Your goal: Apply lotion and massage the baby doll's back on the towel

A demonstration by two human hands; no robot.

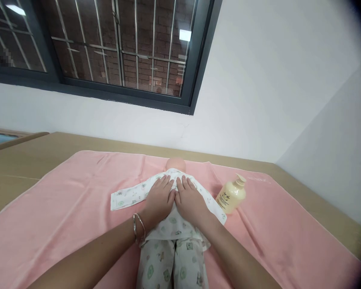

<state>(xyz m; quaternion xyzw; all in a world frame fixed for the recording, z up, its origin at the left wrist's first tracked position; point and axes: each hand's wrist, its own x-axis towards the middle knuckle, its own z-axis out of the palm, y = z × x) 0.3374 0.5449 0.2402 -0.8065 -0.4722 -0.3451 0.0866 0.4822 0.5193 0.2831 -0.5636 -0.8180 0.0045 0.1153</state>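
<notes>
A baby doll (176, 163) lies stretched out on a pink cloth, its bald head toward the wall. It wears a white printed top (129, 197) with long sleeves spread to both sides, and matching printed trousers (156, 265). Flat on the chest of the top rests my left hand (160, 196), fingers extended, two bangles at its wrist. Beside it my right hand (191, 198) also lies flat on the chest, fingers slightly spread. The two thumbs meet in the middle. Neither hand grips anything. The doll's hands and feet are out of sight.
A pale yellow pump bottle (231, 195) stands tilted in view right of the doll, close to its sleeve. The pink cloth (78, 192) covers a wooden tabletop (60, 146). Behind are a white wall (243, 100) and a barred window (123, 48).
</notes>
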